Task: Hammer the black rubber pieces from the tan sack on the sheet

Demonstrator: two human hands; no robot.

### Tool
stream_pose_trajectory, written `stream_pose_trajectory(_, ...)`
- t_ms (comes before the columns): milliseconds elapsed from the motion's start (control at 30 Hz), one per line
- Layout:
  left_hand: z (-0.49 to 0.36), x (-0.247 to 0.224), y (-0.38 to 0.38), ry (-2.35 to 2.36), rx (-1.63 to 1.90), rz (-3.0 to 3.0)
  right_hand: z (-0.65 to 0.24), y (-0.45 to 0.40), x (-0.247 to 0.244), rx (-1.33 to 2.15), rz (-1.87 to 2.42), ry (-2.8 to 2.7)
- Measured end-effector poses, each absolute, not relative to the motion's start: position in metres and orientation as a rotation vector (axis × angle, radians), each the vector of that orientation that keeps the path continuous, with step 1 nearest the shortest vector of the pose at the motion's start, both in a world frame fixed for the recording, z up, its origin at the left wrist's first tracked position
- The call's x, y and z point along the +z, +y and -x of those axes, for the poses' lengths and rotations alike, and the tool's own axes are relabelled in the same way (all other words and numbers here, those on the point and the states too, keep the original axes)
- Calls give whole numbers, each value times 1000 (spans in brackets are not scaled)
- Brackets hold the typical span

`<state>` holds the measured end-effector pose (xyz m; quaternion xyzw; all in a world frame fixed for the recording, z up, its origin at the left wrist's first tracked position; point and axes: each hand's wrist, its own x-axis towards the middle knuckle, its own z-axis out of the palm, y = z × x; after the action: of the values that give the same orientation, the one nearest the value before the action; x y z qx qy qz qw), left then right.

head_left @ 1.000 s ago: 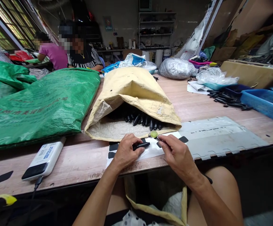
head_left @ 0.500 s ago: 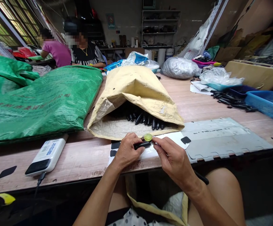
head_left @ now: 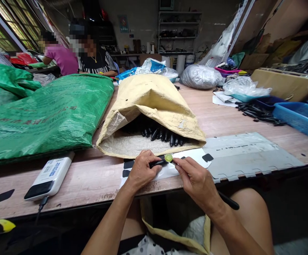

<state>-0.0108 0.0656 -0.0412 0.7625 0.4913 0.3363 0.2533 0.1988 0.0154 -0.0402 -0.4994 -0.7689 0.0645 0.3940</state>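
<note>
In my left hand (head_left: pixel 143 166), fingers and thumb are closed on a black handle-shaped piece (head_left: pixel 157 162). A round yellow-green disc (head_left: pixel 168 158) shows at its right end. My right hand (head_left: pixel 192 173) pinches a thin dark tool (head_left: pixel 173 162) whose tip is at the disc. A black rod end (head_left: pixel 229 201) shows past the right wrist; whether it belongs to that tool is unclear. White paper (head_left: pixel 161 173) lies beneath the hands, with a dark rounded patch (head_left: pixel 207 157) at its right. Just beyond, a cream woven sack (head_left: pixel 154 88) gapes toward me, with several black pieces (head_left: pixel 167 135) inside.
A green sack (head_left: pixel 45 113) and a white power bank (head_left: pixel 50 175) with a cable lie left. A grey sheet (head_left: pixel 249 156) lies right, with black parts (head_left: pixel 261 115) and a blue basket (head_left: pixel 299 118) beyond. Two people (head_left: pixel 97 63) sit at the far left.
The black piece in my left hand now lies more in line with the disc, which has shifted slightly right and down. The whole view has moved a little.
</note>
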Motion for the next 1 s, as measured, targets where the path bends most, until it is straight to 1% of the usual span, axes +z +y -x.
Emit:
stream_pose_trajectory(200, 10, -41, 64, 1340, 903, -2106, -210, 24, -43, 87, 1361, -1868)
stream_pose_trajectory(467, 11, -39, 65, 1321, 932, -2047, -229, 48, -56, -286, 1560, -1964)
stream_pose_trajectory(1000, 13, -41, 65, 1304, 943, -1983, -226, 42, -59, -334, 1663, -1936)
